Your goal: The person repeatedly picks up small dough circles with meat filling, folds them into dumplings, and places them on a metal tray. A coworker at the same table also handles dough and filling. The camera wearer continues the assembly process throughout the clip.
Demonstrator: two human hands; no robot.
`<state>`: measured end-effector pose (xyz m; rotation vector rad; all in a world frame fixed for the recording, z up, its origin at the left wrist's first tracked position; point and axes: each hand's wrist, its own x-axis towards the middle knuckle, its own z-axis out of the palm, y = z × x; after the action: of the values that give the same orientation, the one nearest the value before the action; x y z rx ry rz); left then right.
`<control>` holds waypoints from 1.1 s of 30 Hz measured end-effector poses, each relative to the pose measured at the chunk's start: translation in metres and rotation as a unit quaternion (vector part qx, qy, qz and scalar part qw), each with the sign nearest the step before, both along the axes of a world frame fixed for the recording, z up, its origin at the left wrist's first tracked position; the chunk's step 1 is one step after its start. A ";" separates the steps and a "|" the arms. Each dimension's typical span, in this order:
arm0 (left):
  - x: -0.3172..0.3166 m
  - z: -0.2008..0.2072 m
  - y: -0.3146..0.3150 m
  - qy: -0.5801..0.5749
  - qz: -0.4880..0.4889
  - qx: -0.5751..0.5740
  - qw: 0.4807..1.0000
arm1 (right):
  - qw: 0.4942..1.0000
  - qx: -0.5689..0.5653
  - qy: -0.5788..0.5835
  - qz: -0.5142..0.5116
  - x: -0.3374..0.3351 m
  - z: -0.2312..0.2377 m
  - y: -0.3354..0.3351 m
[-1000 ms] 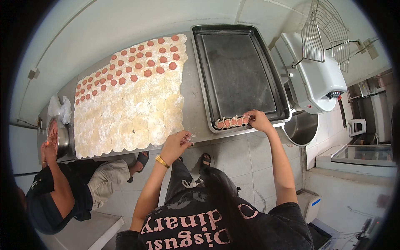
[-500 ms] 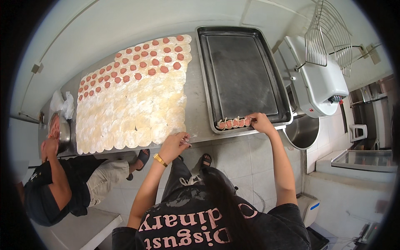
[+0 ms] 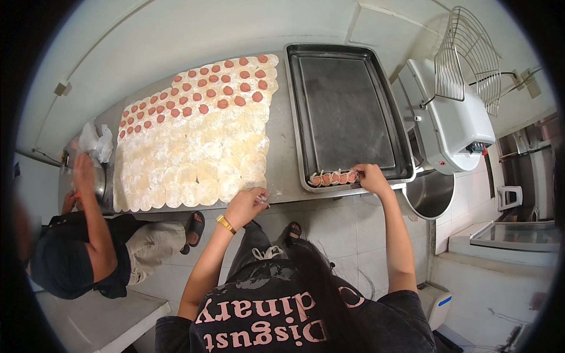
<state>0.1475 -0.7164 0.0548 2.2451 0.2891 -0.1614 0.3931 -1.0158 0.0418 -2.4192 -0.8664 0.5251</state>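
My right hand [image 3: 371, 177] reaches over the near edge of a dark baking tray [image 3: 347, 109]. Its fingers are closed at the right end of a short row of meat-filled dumplings [image 3: 332, 177], pinching the end one. My left hand [image 3: 248, 207], with a gold watch on the wrist, is held by the near right corner of a wide spread of floured dough wrappers [image 3: 194, 159]. Those fingers are pinched together; what they hold, if anything, is too small to make out. Round pink lumps of meat filling [image 3: 203, 109] sit on the far rows of wrappers.
At the left a co-worker's hand [image 3: 84, 173] is raised over a metal bowl [image 3: 99, 182], near a white plastic bag [image 3: 97, 141]. A white machine with a wire guard [image 3: 450, 117] stands right of the tray, above a steel bowl [image 3: 432, 191].
The co-worker has lifted one hand up from the metal bowl. My view has shifted slightly; both my hands keep nearly the same places by the wrappers and the tray.
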 end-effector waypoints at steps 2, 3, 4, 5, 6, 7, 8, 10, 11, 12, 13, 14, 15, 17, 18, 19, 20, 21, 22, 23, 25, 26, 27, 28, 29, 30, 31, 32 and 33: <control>-0.001 0.001 0.000 0.004 0.001 0.006 1.000 | 1.000 -0.027 -0.002 0.002 -0.003 0.002 0.003; -0.001 0.002 0.001 0.006 0.002 0.005 1.000 | 0.999 -0.036 -0.004 0.003 -0.004 0.003 0.004; -0.002 0.002 0.001 0.011 0.007 -0.001 1.000 | 0.999 -0.046 -0.002 0.004 -0.005 0.004 0.005; -0.002 0.002 0.002 0.010 0.004 0.001 1.000 | 0.998 -0.055 0.001 0.004 -0.005 0.003 0.005; -0.003 0.001 0.003 0.013 0.004 -0.002 1.000 | 0.998 -0.061 0.007 0.004 -0.005 0.003 0.005; -0.003 0.001 0.005 0.020 0.008 -0.008 1.000 | 0.997 -0.081 0.004 0.011 -0.005 0.003 0.004; -0.004 0.000 0.007 0.018 0.001 -0.009 1.000 | 0.995 -0.099 0.005 0.017 -0.005 0.002 0.004; -0.005 -0.001 0.014 0.025 0.011 -0.021 0.999 | 0.994 -0.104 -0.011 0.013 -0.001 0.001 0.004; -0.005 -0.001 0.021 0.002 -0.001 -0.010 1.000 | 0.996 -0.087 -0.027 0.006 -0.002 0.001 0.004; -0.004 0.000 0.028 -0.009 -0.002 0.000 1.000 | 0.997 -0.071 -0.040 0.004 -0.003 0.000 0.006; -0.005 0.001 0.039 -0.010 0.004 0.008 1.000 | 0.999 -0.037 -0.032 0.014 -0.003 0.000 0.007; -0.003 0.004 0.054 -0.016 0.012 0.022 1.000 | 0.999 -0.009 -0.019 0.025 -0.002 0.001 0.008; 0.000 0.005 0.071 -0.014 0.023 0.033 0.999 | 0.999 -0.013 0.024 0.034 0.000 0.001 0.008; 0.006 0.006 0.118 -0.036 0.072 0.052 0.995 | 0.998 -0.017 0.054 0.008 0.006 0.000 0.006; 0.011 0.006 0.146 -0.057 0.111 0.061 0.990 | 0.999 -0.024 0.039 -0.011 0.009 0.000 0.003; 0.016 0.005 0.175 -0.074 0.148 0.070 0.984 | 1.000 -0.017 -0.005 -0.007 0.013 -0.001 0.001; 0.023 0.003 0.208 -0.093 0.207 0.047 0.973 | 0.998 -0.006 -0.002 -0.060 0.015 -0.003 -0.002; 0.030 0.001 0.242 -0.150 0.241 0.068 0.957 | 0.995 0.013 0.028 -0.095 0.016 -0.004 -0.005; 0.041 -0.001 0.279 -0.145 0.270 0.089 0.948 | 0.994 0.002 0.024 -0.108 0.018 -0.004 -0.007; 0.051 -0.005 0.315 -0.172 0.286 0.110 0.936 | 0.992 0.007 0.028 -0.120 0.017 -0.003 -0.008; 0.079 -0.010 0.390 -0.109 0.323 0.135 0.930 | 0.988 -0.045 -0.019 -0.146 0.013 0.001 -0.004; 0.094 -0.015 0.422 -0.116 0.340 0.164 0.919 | 0.987 -0.038 -0.045 -0.152 0.009 0.004 0.002; 0.111 -0.021 0.449 -0.115 0.359 0.189 0.907 | 0.987 -0.037 -0.034 -0.153 0.004 0.010 0.008; 0.127 -0.028 0.475 -0.113 0.376 0.213 0.895 | 0.982 -0.005 0.020 -0.190 -0.003 0.014 0.018; 0.143 -0.035 0.498 -0.098 0.384 0.219 0.892 | 0.983 -0.009 0.026 -0.184 -0.009 0.020 0.027; 0.158 -0.043 0.517 -0.083 0.389 0.225 0.890 | 0.981 0.020 0.052 -0.188 -0.020 0.025 0.035; 0.174 -0.050 0.533 -0.072 0.392 0.230 0.888 | 0.982 -0.021 0.034 -0.182 -0.028 0.030 0.044; 0.186 -0.057 0.546 -0.066 0.382 0.232 0.892 | 0.983 -0.041 0.029 -0.177 -0.036 0.035 0.052; 0.195 -0.064 0.556 -0.062 0.371 0.233 0.897 | 0.978 0.003 0.073 -0.197 -0.045 0.040 0.057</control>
<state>0.3429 -0.1603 -0.0089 2.4138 1.1867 0.5077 0.3479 -0.9590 0.0820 -2.4233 -0.3123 0.5354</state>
